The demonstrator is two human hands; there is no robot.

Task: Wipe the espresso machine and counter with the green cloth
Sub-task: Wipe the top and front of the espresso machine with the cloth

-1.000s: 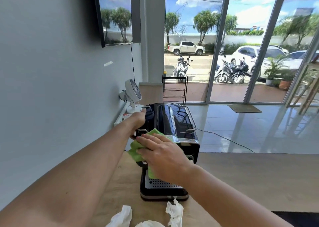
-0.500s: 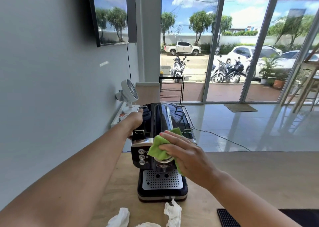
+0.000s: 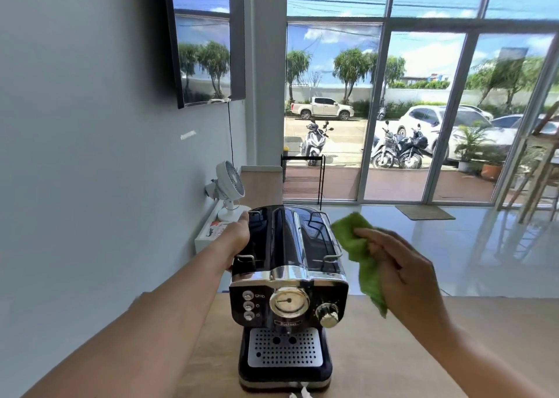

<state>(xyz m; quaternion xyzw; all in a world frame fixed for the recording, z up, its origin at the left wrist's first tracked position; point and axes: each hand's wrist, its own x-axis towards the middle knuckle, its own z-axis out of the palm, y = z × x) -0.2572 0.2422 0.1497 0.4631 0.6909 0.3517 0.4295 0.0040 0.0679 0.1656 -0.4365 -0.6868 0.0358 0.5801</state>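
Wooden bench [image 3: 363, 361] before tall windows [image 3: 423, 110], fan [image 3: 230, 186] at eleven o'clock; left grip [image 3: 239, 236] clasps espresso machine [image 3: 287, 276], right grip [image 3: 402, 273] clutches green cloth [image 3: 360, 246].

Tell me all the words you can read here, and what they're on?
"Duchess": on the nameplate on the espresso machine, slightly blurred.
Signs beside its three buttons: too small to read.
Red print on something lying on the white shelf by the fan: too blurred to read.

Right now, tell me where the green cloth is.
Head view, right of centre: the green cloth is gripped in the right hand, beside the upper right side of the espresso machine.
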